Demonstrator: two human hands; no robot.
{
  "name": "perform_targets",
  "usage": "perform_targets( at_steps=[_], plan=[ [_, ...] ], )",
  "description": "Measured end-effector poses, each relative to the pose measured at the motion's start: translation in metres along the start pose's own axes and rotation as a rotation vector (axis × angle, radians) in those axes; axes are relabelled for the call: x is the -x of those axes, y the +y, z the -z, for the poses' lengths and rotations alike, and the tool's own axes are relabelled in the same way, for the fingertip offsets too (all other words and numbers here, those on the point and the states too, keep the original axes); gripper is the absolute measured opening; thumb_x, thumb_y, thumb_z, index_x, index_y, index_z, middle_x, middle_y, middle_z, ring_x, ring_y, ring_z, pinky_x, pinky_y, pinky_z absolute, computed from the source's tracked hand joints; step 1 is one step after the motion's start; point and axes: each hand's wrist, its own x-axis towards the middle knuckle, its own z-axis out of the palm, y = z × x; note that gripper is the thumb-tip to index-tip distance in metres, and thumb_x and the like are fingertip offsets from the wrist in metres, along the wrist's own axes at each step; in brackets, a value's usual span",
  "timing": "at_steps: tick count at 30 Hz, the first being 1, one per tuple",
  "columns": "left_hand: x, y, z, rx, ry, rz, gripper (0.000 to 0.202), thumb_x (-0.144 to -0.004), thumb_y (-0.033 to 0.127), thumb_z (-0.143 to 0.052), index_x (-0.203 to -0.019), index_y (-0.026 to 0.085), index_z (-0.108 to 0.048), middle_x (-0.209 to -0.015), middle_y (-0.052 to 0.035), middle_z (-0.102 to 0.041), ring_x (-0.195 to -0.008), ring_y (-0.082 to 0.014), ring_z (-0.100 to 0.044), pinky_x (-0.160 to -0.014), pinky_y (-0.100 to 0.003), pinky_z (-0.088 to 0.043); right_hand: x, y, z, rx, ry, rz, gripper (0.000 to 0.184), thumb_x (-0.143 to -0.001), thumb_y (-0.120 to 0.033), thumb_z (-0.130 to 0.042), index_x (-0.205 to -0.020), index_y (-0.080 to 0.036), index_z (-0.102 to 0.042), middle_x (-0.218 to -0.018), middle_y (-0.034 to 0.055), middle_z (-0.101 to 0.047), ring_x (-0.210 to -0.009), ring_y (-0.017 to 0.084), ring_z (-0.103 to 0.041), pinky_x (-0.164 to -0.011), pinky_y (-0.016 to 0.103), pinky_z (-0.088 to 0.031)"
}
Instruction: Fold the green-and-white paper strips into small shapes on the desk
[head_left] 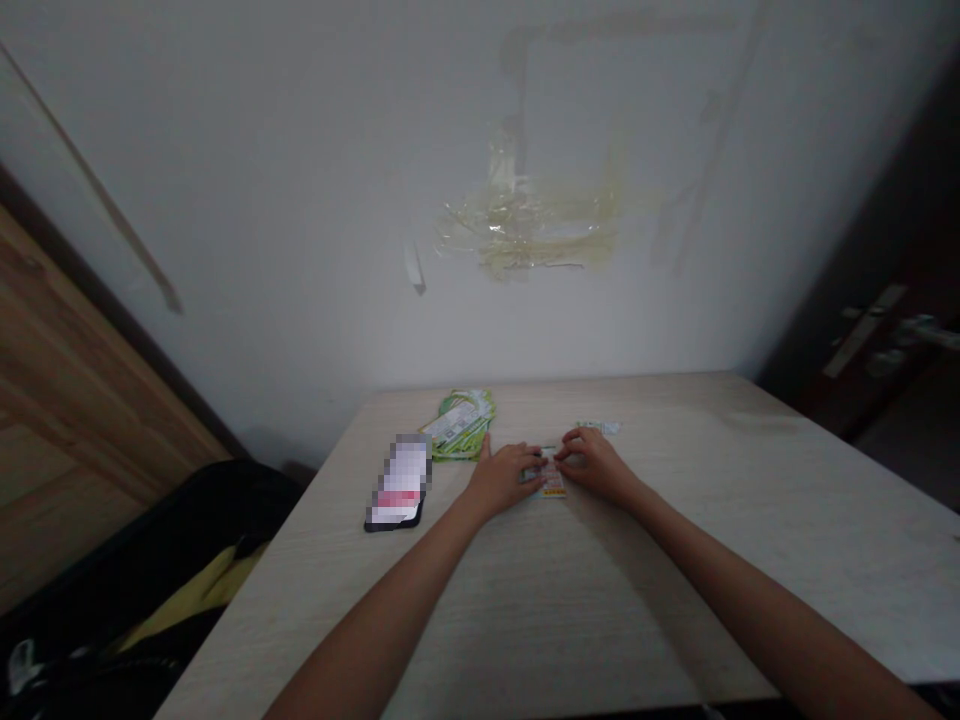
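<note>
A small printed packet (553,482), pale with an orange strip along its near edge, lies on the table between my two hands. My left hand (504,480) rests flat with its fingertips over the packet's left side and its thumb spread away. From the right, my right hand (596,467) has its thumb and fingers pinched together at the packet's upper right edge. The fingers hide part of the packet. Just beyond my right hand lies a small green-and-white wrapper piece (600,427). Green-and-white packaging (465,420) sits beyond my left thumb.
A phone (401,482) with a blurred screen lies left of my left hand, close to the packaging. The pale wooden table (735,540) meets a wall with yellowed tape (540,230). A dark bag (217,520) is beside the table's left edge.
</note>
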Motion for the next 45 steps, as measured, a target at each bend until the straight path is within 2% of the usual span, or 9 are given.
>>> perform_targets(
  at_steps=[5, 11, 17, 29, 34, 40, 45],
  plan=[
    [0.0, 0.0, 0.0, -0.001, 0.004, 0.003, 0.032, -0.091, 0.05, -0.053, -0.119, 0.038, -0.063, -0.135, 0.0031, -0.058, -0.128, -0.0203, -0.049, -0.119, -0.051, -0.007, 0.002, 0.002, 0.001, -0.014, -0.025, 0.009, 0.017, -0.076, -0.031, -0.07, -0.091, -0.024, -0.073, -0.109, 0.0101, -0.062, -0.104, 0.026, -0.057, -0.093, 0.042, -0.045],
    [0.0, -0.001, -0.001, 0.03, -0.004, 0.005, 0.032, -0.091, 0.051, -0.052, -0.12, 0.039, -0.062, -0.135, 0.0032, -0.058, -0.129, -0.0204, -0.048, -0.119, -0.052, -0.001, 0.006, 0.004, 0.003, -0.052, -0.056, 0.04, 0.026, -0.074, -0.034, -0.072, -0.098, -0.025, -0.072, -0.117, 0.011, -0.059, -0.11, 0.026, -0.056, -0.098, 0.044, -0.044],
    [0.001, 0.001, -0.001, 0.024, -0.005, 0.03, 0.033, -0.091, 0.051, -0.053, -0.12, 0.039, -0.062, -0.137, 0.0029, -0.056, -0.13, -0.0228, -0.046, -0.116, -0.057, 0.005, 0.011, 0.0, 0.009, -0.088, -0.119, 0.058, 0.036, -0.072, -0.036, -0.074, -0.105, -0.022, -0.069, -0.121, 0.0129, -0.056, -0.115, 0.027, -0.053, -0.101, 0.045, -0.041],
    [0.002, 0.001, -0.005, -0.005, 0.035, 0.011, 0.031, -0.09, 0.044, -0.057, -0.12, 0.039, -0.062, -0.135, 0.0043, -0.058, -0.129, -0.0199, -0.047, -0.119, -0.051, 0.0, 0.019, 0.003, 0.011, -0.139, -0.185, 0.024, 0.059, -0.066, -0.045, -0.078, -0.119, -0.023, -0.062, -0.132, 0.0135, -0.048, -0.125, 0.029, -0.047, -0.107, 0.048, -0.037],
    [0.005, 0.006, -0.004, -0.04, 0.069, -0.011, 0.031, -0.09, 0.04, -0.057, -0.12, 0.037, -0.062, -0.136, 0.0022, -0.057, -0.129, -0.021, -0.046, -0.119, -0.052, -0.002, 0.021, 0.001, 0.015, -0.159, -0.179, 0.008, 0.056, -0.069, -0.045, -0.077, -0.119, -0.024, -0.062, -0.133, 0.0131, -0.049, -0.126, 0.029, -0.045, -0.107, 0.048, -0.037],
    [0.006, 0.011, 0.001, -0.072, 0.071, -0.015, 0.033, -0.088, 0.045, -0.058, -0.12, 0.035, -0.062, -0.132, 0.0006, -0.06, -0.126, -0.0224, -0.049, -0.118, -0.054, -0.003, 0.017, 0.002, 0.019, -0.194, -0.13, 0.021, 0.017, -0.084, -0.031, -0.065, -0.098, -0.027, -0.073, -0.12, 0.0092, -0.058, -0.115, 0.025, -0.054, -0.103, 0.046, -0.041],
    [0.006, 0.011, 0.0, -0.072, 0.089, -0.011, 0.037, -0.086, 0.051, -0.06, -0.118, 0.034, -0.063, -0.129, 0.0, -0.061, -0.122, -0.0231, -0.05, -0.117, -0.058, 0.001, 0.017, 0.005, 0.016, -0.201, -0.103, 0.036, 0.014, -0.085, -0.031, -0.063, -0.092, -0.028, -0.075, -0.116, 0.0086, -0.06, -0.111, 0.025, -0.056, -0.1, 0.046, -0.042]
  ],
)
